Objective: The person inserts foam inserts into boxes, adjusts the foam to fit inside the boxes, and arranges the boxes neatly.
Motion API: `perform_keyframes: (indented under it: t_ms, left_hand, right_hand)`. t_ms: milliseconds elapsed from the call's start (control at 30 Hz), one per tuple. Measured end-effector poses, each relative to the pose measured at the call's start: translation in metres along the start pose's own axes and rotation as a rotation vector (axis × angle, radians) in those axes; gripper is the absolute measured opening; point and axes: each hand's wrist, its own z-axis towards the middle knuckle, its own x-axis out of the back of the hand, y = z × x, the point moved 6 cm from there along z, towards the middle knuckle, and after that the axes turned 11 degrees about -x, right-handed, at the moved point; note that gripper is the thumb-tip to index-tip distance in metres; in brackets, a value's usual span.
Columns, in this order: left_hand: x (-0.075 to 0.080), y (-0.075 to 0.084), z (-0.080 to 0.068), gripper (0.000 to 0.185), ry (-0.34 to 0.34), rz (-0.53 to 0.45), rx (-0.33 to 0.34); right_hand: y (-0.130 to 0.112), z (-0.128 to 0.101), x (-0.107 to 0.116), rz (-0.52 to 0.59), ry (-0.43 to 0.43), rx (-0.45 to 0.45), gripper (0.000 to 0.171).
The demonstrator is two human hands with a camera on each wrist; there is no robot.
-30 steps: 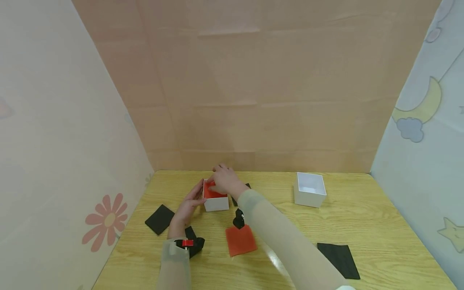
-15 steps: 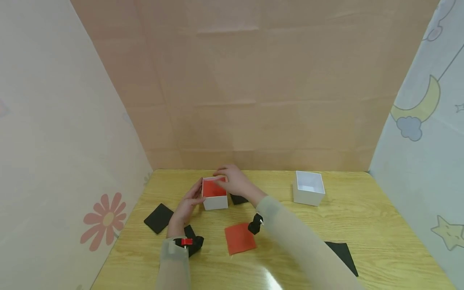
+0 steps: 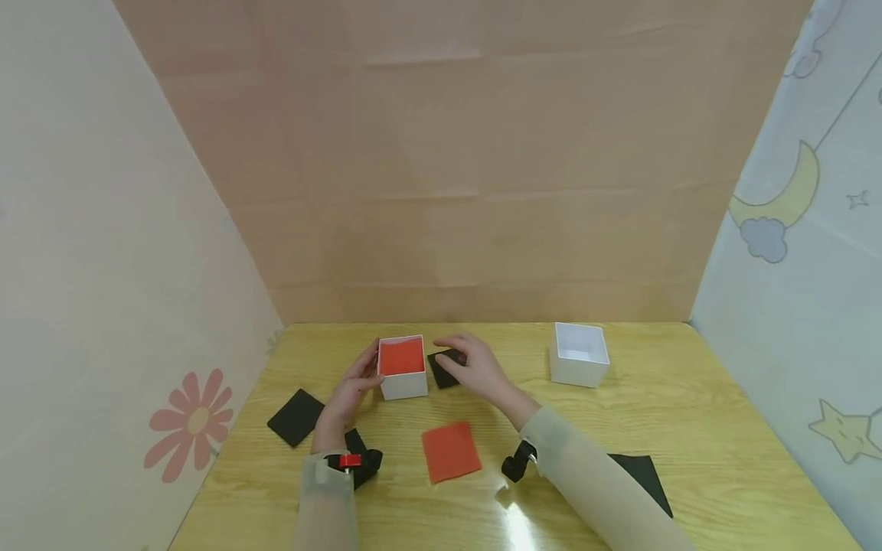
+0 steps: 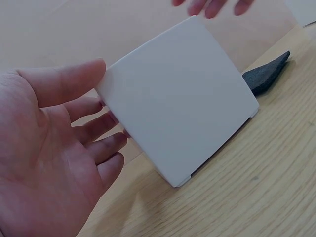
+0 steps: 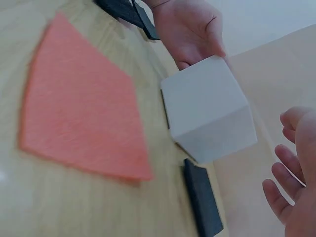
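Note:
A white open-topped box (image 3: 403,384) stands on the table with red felt (image 3: 402,356) inside. My left hand (image 3: 350,394) holds it at the near left corner, thumb on the front and fingers along the left side; the left wrist view shows the thumb (image 4: 79,81) on the box's edge. My right hand (image 3: 478,371) hovers to the right of the box, above a black felt square (image 3: 442,373), fingers loosely curved with nothing between them. In front of the box a red felt square (image 3: 451,451) lies flat.
A second white box (image 3: 579,363), open on top, stands at the back right. Black felt squares lie at the left (image 3: 296,417) and front right (image 3: 644,478), and another black piece (image 3: 354,444) is partly behind the left wrist. A brown backdrop closes the far edge.
My right hand has drawn out of the box and moved right, fully uncovering the red felt inside. The left hand stays at the box.

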Motion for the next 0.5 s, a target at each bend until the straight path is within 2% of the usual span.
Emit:
perform_keyframes:
  t_ms: [167, 500]
  left_hand:
    - [0.0, -0.002, 0.001, 0.078, 0.006, 0.004, 0.011]
    - [-0.001, -0.001, 0.002, 0.078, -0.007, -0.002, 0.002]
  right_hand:
    - [0.017, -0.014, -0.002, 0.011, -0.032, -0.044, 0.036]
    - [0.034, -0.042, -0.01, 0.032, -0.173, -0.085, 0.04]
